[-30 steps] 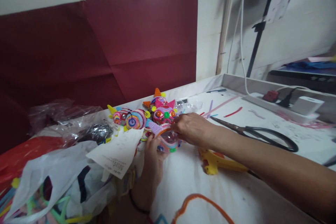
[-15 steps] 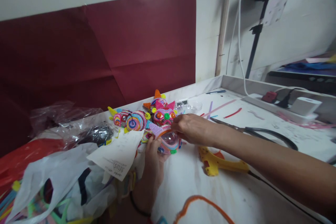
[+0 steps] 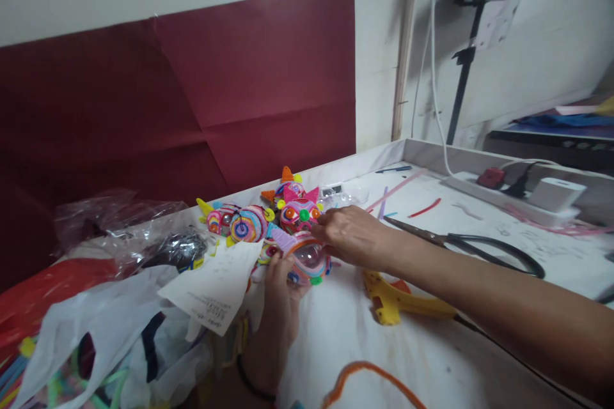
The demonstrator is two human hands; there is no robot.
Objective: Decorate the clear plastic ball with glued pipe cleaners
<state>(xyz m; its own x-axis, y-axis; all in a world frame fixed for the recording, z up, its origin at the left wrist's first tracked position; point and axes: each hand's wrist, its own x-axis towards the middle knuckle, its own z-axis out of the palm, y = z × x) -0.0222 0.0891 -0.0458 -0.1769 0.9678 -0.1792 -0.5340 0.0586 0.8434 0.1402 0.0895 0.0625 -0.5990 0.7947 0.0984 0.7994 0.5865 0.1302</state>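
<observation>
My left hand (image 3: 282,291) is closed on a round pipe-cleaner ornament (image 3: 309,257) from its lower left side. The ornament has a clear domed middle, a rim of coloured pipe cleaner, a lilac pointed piece and a green button at the bottom. At its upper right edge my right hand (image 3: 352,236) has its fingers bent and pressed together on the rim; the fingertips are partly hidden. Just behind stands a pink ornament (image 3: 300,212) with pointed ears and orange button eyes. A spiral-patterned ornament (image 3: 247,225) lies to the left.
A yellow glue gun (image 3: 396,300) lies below my right forearm, with black-handled scissors (image 3: 489,249) beyond it. Pipe-cleaner pieces (image 3: 425,207) are scattered on the white table. At left are a written paper (image 3: 215,287) and plastic bags (image 3: 119,297). A power strip (image 3: 508,195) sits at right.
Both hands stay at the ornament almost unmoved. The view has shifted slightly, and the ornament appears tilted a little differently.
</observation>
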